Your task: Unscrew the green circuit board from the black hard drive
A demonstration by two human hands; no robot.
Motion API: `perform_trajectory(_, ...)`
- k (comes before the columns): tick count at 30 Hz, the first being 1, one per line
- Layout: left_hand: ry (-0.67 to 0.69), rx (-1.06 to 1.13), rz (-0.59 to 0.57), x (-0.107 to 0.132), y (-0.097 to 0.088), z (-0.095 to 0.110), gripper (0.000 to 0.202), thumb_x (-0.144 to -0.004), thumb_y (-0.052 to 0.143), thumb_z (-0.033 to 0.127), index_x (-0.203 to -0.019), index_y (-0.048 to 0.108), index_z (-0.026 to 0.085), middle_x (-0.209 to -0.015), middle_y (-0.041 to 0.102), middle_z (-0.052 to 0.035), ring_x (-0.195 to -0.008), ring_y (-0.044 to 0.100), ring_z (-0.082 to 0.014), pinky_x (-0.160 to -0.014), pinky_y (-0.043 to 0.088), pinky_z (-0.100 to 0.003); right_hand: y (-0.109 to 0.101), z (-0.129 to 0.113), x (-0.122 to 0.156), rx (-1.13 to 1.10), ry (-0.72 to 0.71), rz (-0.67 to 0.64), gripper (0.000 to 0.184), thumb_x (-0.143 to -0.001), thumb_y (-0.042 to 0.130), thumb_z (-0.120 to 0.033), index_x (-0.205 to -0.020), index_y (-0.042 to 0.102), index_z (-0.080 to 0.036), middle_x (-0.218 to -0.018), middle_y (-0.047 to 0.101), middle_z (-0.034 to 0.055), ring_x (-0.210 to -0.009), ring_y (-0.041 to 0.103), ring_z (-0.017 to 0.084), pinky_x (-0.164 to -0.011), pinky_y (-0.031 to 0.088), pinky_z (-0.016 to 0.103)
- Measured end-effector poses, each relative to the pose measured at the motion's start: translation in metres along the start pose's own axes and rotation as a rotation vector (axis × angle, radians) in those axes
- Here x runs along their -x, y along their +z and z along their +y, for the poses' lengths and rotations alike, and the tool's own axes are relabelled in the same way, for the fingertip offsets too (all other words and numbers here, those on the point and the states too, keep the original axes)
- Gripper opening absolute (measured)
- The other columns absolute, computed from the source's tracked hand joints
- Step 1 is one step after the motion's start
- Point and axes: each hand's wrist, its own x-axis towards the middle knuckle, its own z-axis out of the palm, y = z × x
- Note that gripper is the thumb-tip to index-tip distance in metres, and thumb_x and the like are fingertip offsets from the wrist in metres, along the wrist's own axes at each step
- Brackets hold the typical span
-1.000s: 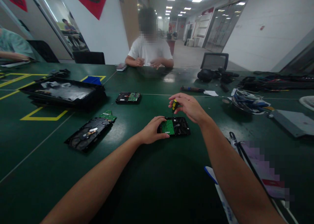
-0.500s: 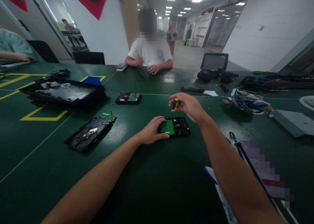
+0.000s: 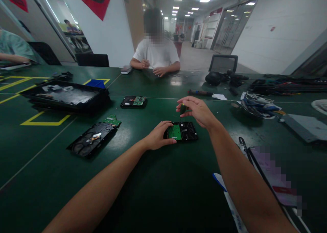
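Flat on the worktop (image 3: 153,192), the drive (image 3: 186,130) looks dense and stiff, its green board fragile, so it is best held by its edges, where the left hand (image 3: 159,136) clasps it with curled fingers, while the right hand (image 3: 198,112), fingers narrow, pinches a screwdriver (image 3: 183,108) just above.

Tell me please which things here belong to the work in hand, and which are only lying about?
In use: left hand, pressing on the hard drive; its green circuit board; right hand, holding a small screwdriver above the drive.
Lying about: opened drive, second drive, black tray, cable bundle, dark-handled tool.
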Motion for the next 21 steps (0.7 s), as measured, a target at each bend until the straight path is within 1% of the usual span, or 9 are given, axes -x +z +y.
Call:
perform_trajectory(3,0.004,0.001,0.004,0.0000,-0.0003,0.0007,0.074,-0.081,0.075,0.056,-0.141,0.048,0.021,-0.148,0.048,-0.0164,-0.140,0.046,-0.0346,-0.116,0.041,-0.055,-0.0010,-0.0008,0.0007,-0.005,0.015,-0.025,0.021,-0.091,0.064,-0.040,-0.101,0.071,-0.024,-0.097,0.069,0.0062,-0.095,0.066,0.021,-0.075,0.062,0.037)
perform_trajectory(6,0.006,-0.001,0.005,-0.0001,-0.0006,0.0015,0.074,-0.081,0.075,0.056,-0.140,0.049,0.021,-0.148,0.048,-0.0166,-0.140,0.045,-0.0345,-0.117,0.040,-0.054,-0.0024,0.0021,-0.0001,0.045,-0.012,-0.007,0.018,-0.085,0.071,-0.040,-0.093,0.070,-0.024,-0.098,0.068,0.0050,-0.092,0.064,0.020,-0.071,0.062,0.035)
perform_trajectory(8,0.003,0.001,0.002,-0.0001,-0.0006,0.0017,0.074,-0.081,0.075,0.056,-0.141,0.049,0.021,-0.149,0.048,-0.0164,-0.140,0.045,-0.0348,-0.117,0.040,-0.054,-0.0025,0.0043,-0.0009,0.064,-0.026,0.015,0.018,-0.083,0.074,-0.040,-0.089,0.069,-0.023,-0.098,0.068,0.0049,-0.091,0.064,0.020,-0.068,0.061,0.033)
perform_trajectory(10,0.000,0.005,0.003,-0.0001,-0.0004,0.0016,0.074,-0.080,0.075,0.056,-0.141,0.049,0.022,-0.149,0.047,-0.0162,-0.140,0.046,-0.0352,-0.117,0.041,-0.055,-0.0017,0.0051,-0.0015,0.064,-0.030,0.021,0.018,-0.086,0.071,-0.040,-0.091,0.069,-0.023,-0.098,0.070,0.0054,-0.092,0.065,0.020,-0.066,0.059,0.031)
perform_trajectory(12,0.000,0.006,0.004,-0.0001,-0.0002,0.0012,0.074,-0.080,0.076,0.055,-0.141,0.049,0.022,-0.149,0.047,-0.0163,-0.140,0.046,-0.0355,-0.117,0.041,-0.056,-0.0005,0.0042,-0.0016,0.053,-0.032,0.013,0.019,-0.089,0.067,-0.042,-0.094,0.070,-0.023,-0.099,0.071,0.0062,-0.095,0.066,0.021,-0.068,0.059,0.031)
perform_trajectory(16,0.004,-0.004,0.004,0.0001,0.0000,0.0004,0.074,-0.081,0.075,0.056,-0.140,0.049,0.021,-0.148,0.048,-0.0164,-0.140,0.046,-0.0347,-0.117,0.041,-0.055,0.0004,0.0011,-0.0007,-0.007,-0.011,-0.002,0.021,-0.092,0.062,-0.040,-0.098,0.072,-0.023,-0.100,0.071,0.0078,-0.098,0.066,0.022,-0.076,0.061,0.036)
perform_trajectory(18,0.002,-0.004,0.005,0.0001,0.0000,0.0002,0.074,-0.081,0.074,0.056,-0.141,0.048,0.020,-0.148,0.048,-0.0167,-0.140,0.046,-0.0340,-0.117,0.041,-0.053,-0.0003,0.0009,-0.0007,-0.012,-0.011,0.004,0.021,-0.091,0.063,-0.039,-0.100,0.072,-0.023,-0.100,0.070,0.0075,-0.098,0.066,0.022,-0.076,0.061,0.037)
perform_trajectory(21,-0.002,0.000,0.005,0.0000,0.0001,0.0004,0.075,-0.080,0.075,0.056,-0.141,0.048,0.021,-0.149,0.048,-0.0166,-0.140,0.046,-0.0342,-0.117,0.041,-0.053,-0.0015,0.0028,-0.0014,0.069,-0.048,0.037,0.019,-0.089,0.067,-0.041,-0.098,0.073,-0.024,-0.101,0.069,0.0055,-0.095,0.063,0.020,-0.072,0.060,0.034)
